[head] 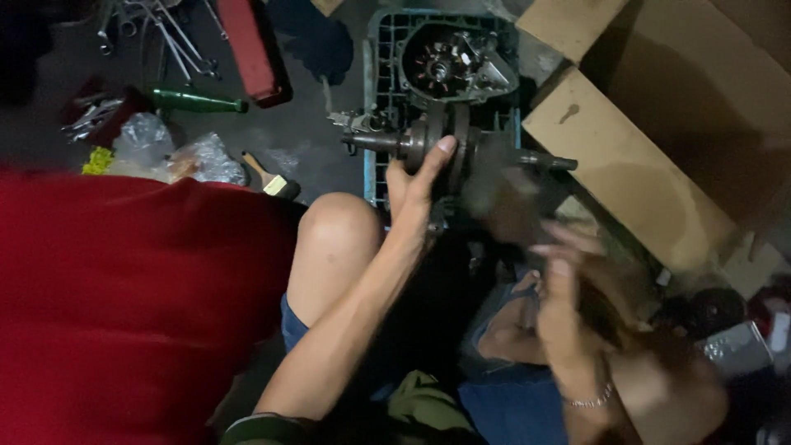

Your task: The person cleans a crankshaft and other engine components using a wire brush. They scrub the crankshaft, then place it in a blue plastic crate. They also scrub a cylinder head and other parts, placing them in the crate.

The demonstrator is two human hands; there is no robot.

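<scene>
At the far left of the floor, a red cloth (124, 297) fills the lower corner of the view, and above it lie a heap of wrenches (156, 33), a green bottle (198, 101), crumpled clear plastic bags (177, 152) and a small paintbrush (268, 177). A red tool tray (251, 45) rests beside the wrenches. Further right, a bare knee (338, 231) rises in the middle, and just past it the left hand (416, 185) reaches up with its thumb and fingers wrapped around a metal crankshaft (449, 144), gripping it by the round webs so that the shaft lies level, its ends sticking out to either side. The crankshaft is held above a blue plastic crate (375, 66), which carries a round engine casing (457, 62) near its top edge. To the right, the right hand (560, 288) is blurred; its fingers are spread loosely near a dark blurred shape, and I cannot tell whether it grips anything. A thin bracelet (589, 401) circles that wrist. Flattened cardboard (626, 156) lies at the far right.
</scene>
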